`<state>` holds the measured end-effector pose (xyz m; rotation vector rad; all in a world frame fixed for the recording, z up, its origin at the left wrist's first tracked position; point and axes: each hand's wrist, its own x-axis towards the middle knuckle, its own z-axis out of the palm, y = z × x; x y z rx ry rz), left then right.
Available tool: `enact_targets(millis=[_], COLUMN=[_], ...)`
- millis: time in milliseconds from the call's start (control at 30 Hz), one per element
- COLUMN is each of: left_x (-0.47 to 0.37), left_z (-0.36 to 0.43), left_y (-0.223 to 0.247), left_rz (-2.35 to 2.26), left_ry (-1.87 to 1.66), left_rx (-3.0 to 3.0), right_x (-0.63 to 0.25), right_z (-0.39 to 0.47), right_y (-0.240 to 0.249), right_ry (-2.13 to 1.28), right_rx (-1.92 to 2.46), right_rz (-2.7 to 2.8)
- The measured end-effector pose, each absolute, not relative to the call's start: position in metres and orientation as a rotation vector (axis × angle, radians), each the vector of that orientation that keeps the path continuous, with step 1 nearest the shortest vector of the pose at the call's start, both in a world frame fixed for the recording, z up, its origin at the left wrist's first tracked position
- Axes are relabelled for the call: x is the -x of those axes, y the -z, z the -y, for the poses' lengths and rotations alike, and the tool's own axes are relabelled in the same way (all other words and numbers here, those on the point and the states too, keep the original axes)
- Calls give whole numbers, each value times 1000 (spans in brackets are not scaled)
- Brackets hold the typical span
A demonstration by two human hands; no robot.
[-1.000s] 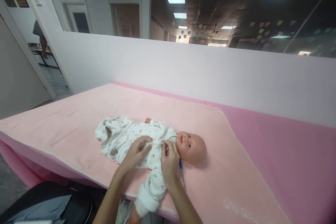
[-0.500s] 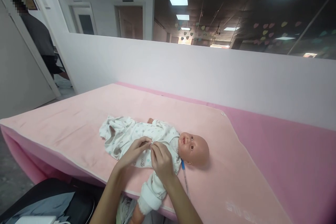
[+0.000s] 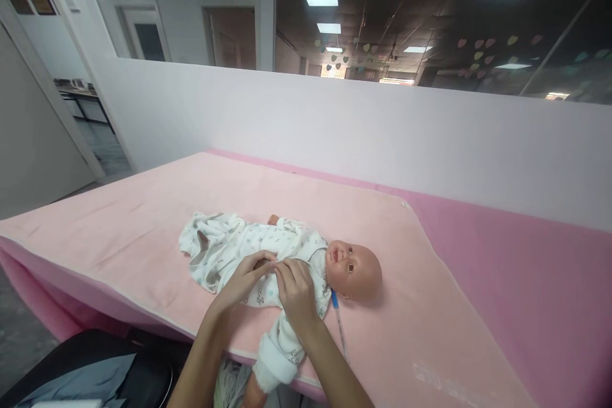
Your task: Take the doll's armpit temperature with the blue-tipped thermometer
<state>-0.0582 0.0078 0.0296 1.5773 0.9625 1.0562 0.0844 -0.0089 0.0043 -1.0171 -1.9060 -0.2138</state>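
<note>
A baby doll (image 3: 356,271) lies on its back, its head to the right, dressed in a white patterned baby outfit (image 3: 282,242). My left hand (image 3: 251,274) and my right hand (image 3: 296,287) meet over the doll's chest. Both pinch the front of the outfit with fingertips almost touching; the exact spot between them is too small to make out. One sleeved arm of the doll (image 3: 277,354) hangs toward me over the table's edge. The lower part of the outfit lies crumpled at the left. Beside the doll's neck is a thin clear stick with a blue end (image 3: 335,301), possibly a thermometer.
A pale pink mat (image 3: 143,204) covers the table, with a darker pink cover (image 3: 526,268) at the right. Behind stands a white wall (image 3: 335,121) with a window above. A black chair (image 3: 95,363) with grey cloth is at the lower left, near an open doorway.
My hands stay pinched at nearly the same spot on the outfit. The person in the doorway at the left has gone out of view. My view has shifted slightly.
</note>
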Motion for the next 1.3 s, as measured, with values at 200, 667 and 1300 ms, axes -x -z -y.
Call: enact_targets(millis=[200, 667, 1300], left_x=[58, 59, 53], left_z=[-14, -12, -4], left_y=[-26, -30, -22], left_rz=[-1041, -1003, -1016], left_ry=[-1058, -1062, -1172], left_rx=[-1570, -1618, -1766], right_x=[-84, -85, -87], right_z=[10, 9, 11], right_y=[-4, -3, 3], right_ry=[208, 131, 114], right_rx=[1079, 1024, 1096], right_rz=[1927, 1853, 1800])
